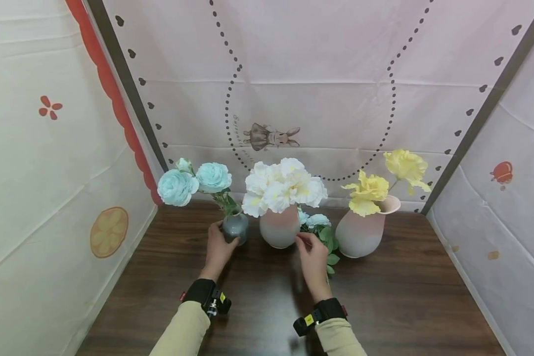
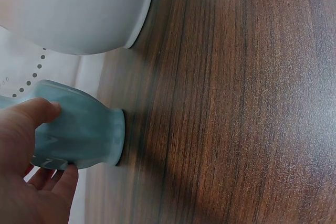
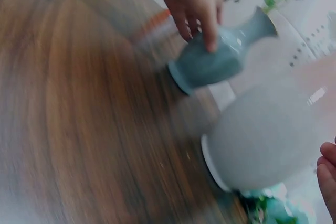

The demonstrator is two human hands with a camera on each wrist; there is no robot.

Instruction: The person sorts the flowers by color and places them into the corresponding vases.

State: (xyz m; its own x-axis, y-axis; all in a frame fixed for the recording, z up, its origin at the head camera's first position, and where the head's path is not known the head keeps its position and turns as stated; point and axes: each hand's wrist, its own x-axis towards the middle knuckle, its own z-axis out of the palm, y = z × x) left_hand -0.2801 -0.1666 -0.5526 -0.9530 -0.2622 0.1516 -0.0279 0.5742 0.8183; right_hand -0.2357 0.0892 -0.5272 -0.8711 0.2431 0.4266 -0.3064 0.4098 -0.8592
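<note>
My left hand [image 1: 219, 252] grips the body of a small blue-grey vase [image 1: 236, 228], thumb on one side and fingers on the other. Two large light-blue flowers [image 1: 178, 188] and a bud rise from that vase, leaning left. To its right stands a rounded pink-and-white vase [image 1: 281, 230] filled with white flowers [image 1: 279, 190]. My right hand [image 1: 313, 259] is beside this vase's right side, its fingers loosely bent; whether they touch the vase is unclear. Just past the hand lies a bunch of light-blue flowers [image 1: 318, 221] with green leaves [image 1: 331, 247], partly hidden.
At the right, a pink-and-white pitcher-like vase [image 1: 358, 235] holds yellow flowers [image 1: 369, 190]. Everything stands toward the back of a dark wooden table [image 1: 267, 306]. Printed cloth walls [image 1: 316, 113] enclose the back and both sides.
</note>
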